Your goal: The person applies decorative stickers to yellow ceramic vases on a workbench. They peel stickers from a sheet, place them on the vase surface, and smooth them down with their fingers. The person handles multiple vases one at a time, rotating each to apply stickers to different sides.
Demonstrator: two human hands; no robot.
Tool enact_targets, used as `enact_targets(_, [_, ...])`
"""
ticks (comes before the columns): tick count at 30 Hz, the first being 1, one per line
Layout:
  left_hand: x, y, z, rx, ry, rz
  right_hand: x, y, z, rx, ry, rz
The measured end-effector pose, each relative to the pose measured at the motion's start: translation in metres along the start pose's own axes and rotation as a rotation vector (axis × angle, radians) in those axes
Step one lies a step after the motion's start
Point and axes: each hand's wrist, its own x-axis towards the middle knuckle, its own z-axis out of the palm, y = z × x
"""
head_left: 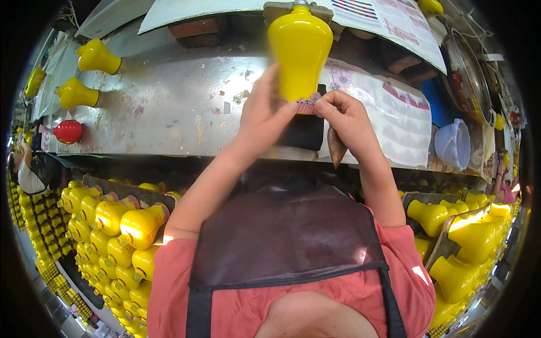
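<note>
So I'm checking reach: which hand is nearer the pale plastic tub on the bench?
Right. The right hand is at the yellow vase's base, nearer the pale tub off to the right; the left hand is farther, on the vase's other side.

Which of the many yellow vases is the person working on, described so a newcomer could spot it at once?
Start at the long metal workbench across the upper picture. At its middle, the left hand and right hand meet at the base of one yellow vase. Unlike the two yellow vases lying at the bench's left end, it alone is held, with a patterned strip at its base.
</note>
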Motion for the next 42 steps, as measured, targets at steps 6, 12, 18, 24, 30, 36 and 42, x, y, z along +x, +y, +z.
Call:
enact_targets(6, [-0.001,0.001,0.005,0.027,0.035,0.010,-0.001,0.002,0.012,-0.138,0.158,-0.170])
enact_targets(12, [0.001,0.004,0.011,0.007,0.123,0.021,0.003,0.012,0.016,-0.375,0.293,-0.346])
enact_targets(18, [0.001,0.007,0.014,0.042,0.136,0.025,0.005,0.021,0.023,-0.405,0.343,-0.382])
enact_targets(24, [0.000,0.008,0.011,0.154,0.109,0.012,0.010,0.018,0.016,-0.256,0.334,-0.275])
enact_targets(30, [-0.002,0.020,0.017,0.606,0.107,0.225,0.007,0.005,0.018,-0.357,0.216,-0.179])
enact_targets(36, [0.004,0.013,0.000,0.536,0.132,0.305,0.014,-0.004,0.013,-0.128,0.199,-0.067])
enact_targets(42, [0.002,-0.005,-0.002,0.249,0.046,0.141,0.010,-0.002,0.022,-0.434,0.246,-0.156])
